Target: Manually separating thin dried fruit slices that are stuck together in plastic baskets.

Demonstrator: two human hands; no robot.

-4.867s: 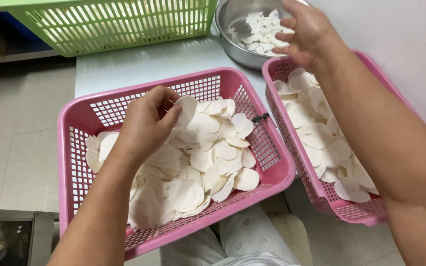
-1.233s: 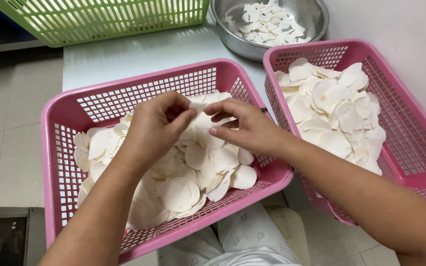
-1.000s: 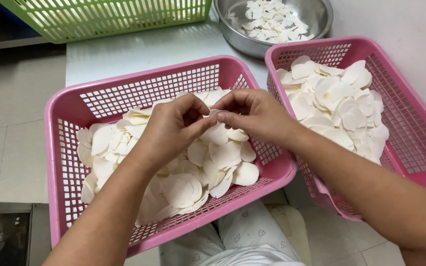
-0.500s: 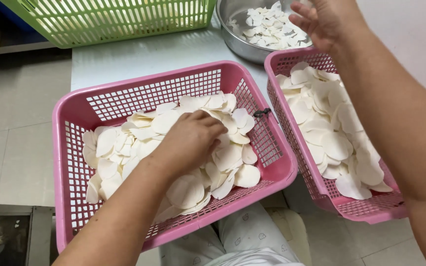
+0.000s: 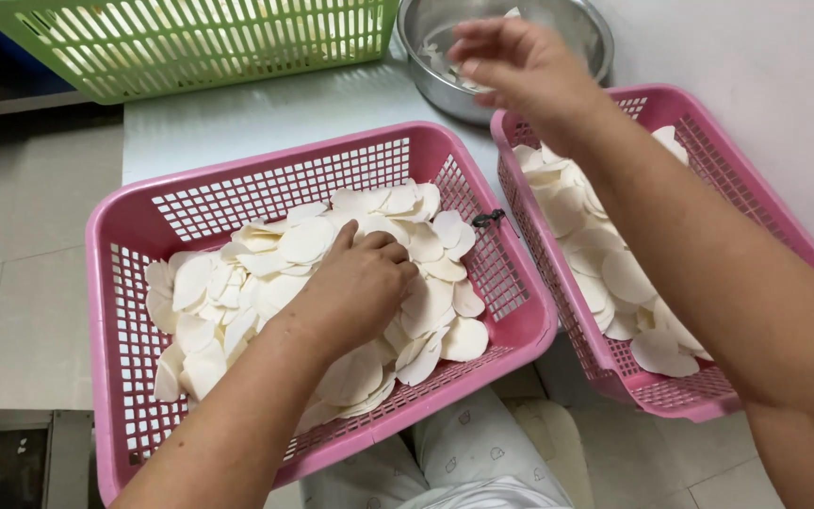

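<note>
On the tabletop [image 5: 237, 123] sit our two pink baskets [image 5: 266, 193] [image 5: 708, 141] of pale round slices [image 5: 303, 240], beside a green basket [image 5: 190, 38] and a metal bowl [image 5: 577, 28]. Our left hand [image 5: 355, 287] presses into the slices, grip hidden; our right hand [image 5: 520, 61] hovers loosely open over the bowl.

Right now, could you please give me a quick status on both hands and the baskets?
Left hand down on white slices in near pink basket. Right hand raised over steel bowl; grip unclear. Second pink basket alongside. Nothing blocking.
</note>
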